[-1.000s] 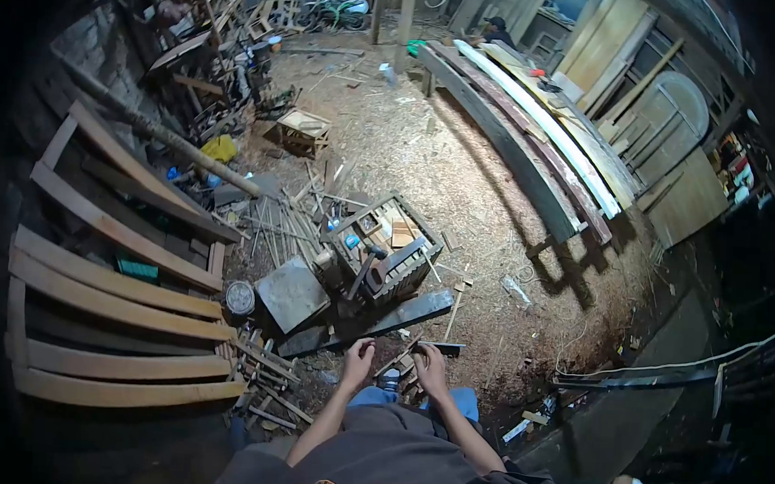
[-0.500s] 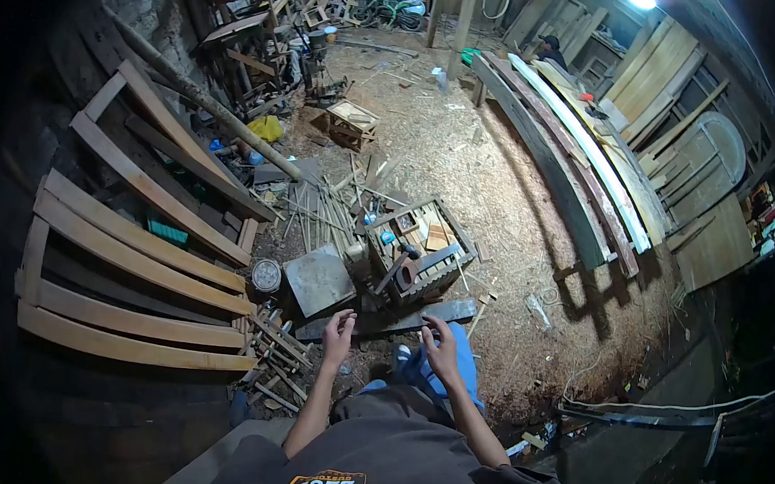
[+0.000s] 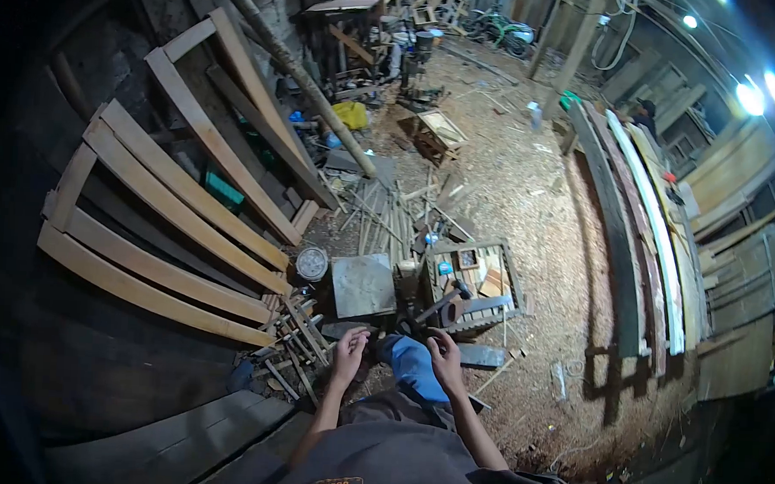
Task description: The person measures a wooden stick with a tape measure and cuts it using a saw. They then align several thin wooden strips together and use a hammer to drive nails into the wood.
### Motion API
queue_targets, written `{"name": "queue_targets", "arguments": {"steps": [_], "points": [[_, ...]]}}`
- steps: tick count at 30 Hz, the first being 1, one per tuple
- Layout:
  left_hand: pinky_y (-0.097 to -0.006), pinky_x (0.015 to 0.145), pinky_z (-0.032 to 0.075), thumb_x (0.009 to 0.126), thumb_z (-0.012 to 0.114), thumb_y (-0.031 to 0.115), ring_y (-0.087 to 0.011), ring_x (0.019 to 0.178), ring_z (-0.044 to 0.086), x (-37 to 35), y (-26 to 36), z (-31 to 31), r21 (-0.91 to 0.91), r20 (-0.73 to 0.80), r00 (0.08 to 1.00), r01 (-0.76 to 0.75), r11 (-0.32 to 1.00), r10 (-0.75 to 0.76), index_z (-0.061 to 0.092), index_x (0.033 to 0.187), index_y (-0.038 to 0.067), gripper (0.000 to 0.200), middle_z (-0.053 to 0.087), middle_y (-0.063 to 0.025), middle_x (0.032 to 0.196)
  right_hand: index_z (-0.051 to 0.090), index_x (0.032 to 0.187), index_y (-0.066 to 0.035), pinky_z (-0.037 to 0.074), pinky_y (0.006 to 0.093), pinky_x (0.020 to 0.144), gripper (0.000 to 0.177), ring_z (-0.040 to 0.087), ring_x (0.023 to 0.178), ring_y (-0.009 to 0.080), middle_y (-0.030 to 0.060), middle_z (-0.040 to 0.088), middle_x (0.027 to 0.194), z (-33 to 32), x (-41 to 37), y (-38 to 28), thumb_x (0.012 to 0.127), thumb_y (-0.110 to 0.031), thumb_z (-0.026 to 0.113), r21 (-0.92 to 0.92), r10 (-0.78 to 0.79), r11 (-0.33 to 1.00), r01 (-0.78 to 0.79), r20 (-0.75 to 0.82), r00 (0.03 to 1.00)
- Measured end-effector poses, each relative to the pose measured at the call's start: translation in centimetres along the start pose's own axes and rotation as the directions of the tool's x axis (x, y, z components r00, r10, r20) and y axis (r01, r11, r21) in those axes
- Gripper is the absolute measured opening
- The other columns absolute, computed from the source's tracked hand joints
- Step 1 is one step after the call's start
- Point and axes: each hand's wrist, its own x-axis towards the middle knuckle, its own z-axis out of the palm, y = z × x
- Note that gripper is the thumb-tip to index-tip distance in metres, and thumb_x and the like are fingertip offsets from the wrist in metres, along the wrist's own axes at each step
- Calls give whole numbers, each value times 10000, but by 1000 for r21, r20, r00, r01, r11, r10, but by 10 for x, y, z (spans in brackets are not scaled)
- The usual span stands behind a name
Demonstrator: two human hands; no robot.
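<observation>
My left hand (image 3: 349,354) is raised in front of my body, fingers loosely bent with nothing visible in them. Across from it, my right hand (image 3: 445,357) is also empty, its fingers curved and apart from the thumb. Just beyond the right hand stands a slatted wooden crate (image 3: 514,269). A hammer (image 3: 447,300) and a tool with a brown wooden handle (image 3: 451,313) lie across its near side. Nearest my left hand is a square grey-topped block or stool (image 3: 361,286). Both hands are apart from these things.
Wooden frames (image 3: 190,207) lean along the left, beside a long pole (image 3: 304,78). A round lidded bucket (image 3: 312,263) stands near scrap sticks (image 3: 380,224). Long boards (image 3: 609,226) rest raised on the right, with a person (image 3: 644,115) behind them. Shavings cover the floor (image 3: 528,196).
My view has turned to the right, so the crate, frames and boards sit differently in it. One blue-trousered leg now shows further forward between my hands. Both hands stay raised and empty.
</observation>
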Motion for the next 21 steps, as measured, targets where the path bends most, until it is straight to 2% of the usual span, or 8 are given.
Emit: {"name": "queue_targets", "arguments": {"steps": [2,3,4,10,14,16,18,21], "points": [[-282,961,521,1077,593,177,-133,1037,676,21,3,-5,-26,-29,1000,12,1000,-13,633,1311,-8,301,733,-86,1174,670,1312,-37,534,370,957,315,691,1110,234,130,725,1200,12,35,7,1030,-177,653,-4,-12,1000,12,41,999],[-286,966,522,1080,591,178,-141,1038,680,33,2,-7,-17,-34,999,-4,1000,3,630,1310,-17,304,732,-92,1167,660,1319,-10,536,330,930,328,682,1057,178,120,736,1135,18,49,-3,1044,-188,644,-10,-19,1000,20,59,998],[-290,968,526,1083,587,185,-148,1041,684,45,6,-9,7,-39,999,24,1000,-24,627,1312,-15,306,729,-96,1173,660,1319,-10,536,330,930,328,682,1057,178,120,736,1135,24,68,-1,1044,-188,644,11,-13,1000,13,62,998],[-301,969,528,1091,576,205,-151,1076,675,151,31,2,135,60,987,140,981,-149,609,1331,-7,321,719,-90,1212,669,1307,-12,547,335,935,305,696,1048,181,129,742,1142,54,162,6,1038,-153,644,-35,-9,999,10,49,999],[-321,1011,513,1092,567,192,-195,1173,675,227,65,23,244,177,972,111,964,-156,596,1335,-30,331,713,-134,1248,662,1316,-2,551,336,939,311,699,1073,190,131,732,1186,59,210,-15,1035,-132,641,56,35,998,-34,-7,999],[-317,1013,510,1090,572,195,-191,1150,682,255,94,38,294,210,967,77,953,-143,604,1323,-37,331,721,-138,1232,656,1315,5,554,331,928,306,693,1054,183,131,730,1183,57,231,-20,1041,-131,632,25,73,997,-73,-20,997],[-314,987,521,1084,578,196,-182,1121,691,276,114,46,299,213,972,33,954,-100,623,1315,-30,327,736,-132,1218,657,1307,9,554,318,906,299,687,1016,161,113,732,1166,53,247,-30,1042,-127,625,103,139,985,-138,-3,990],[-313,962,532,1077,582,199,-175,1093,701,291,127,56,305,214,976,-26,952,-42,643,1307,-21,324,751,-128,1209,658,1299,11,547,299,888,291,680,991,141,94,732,1151,46,270,-54,1043,-121,616,93,92,992,-90,-24,995]]}}
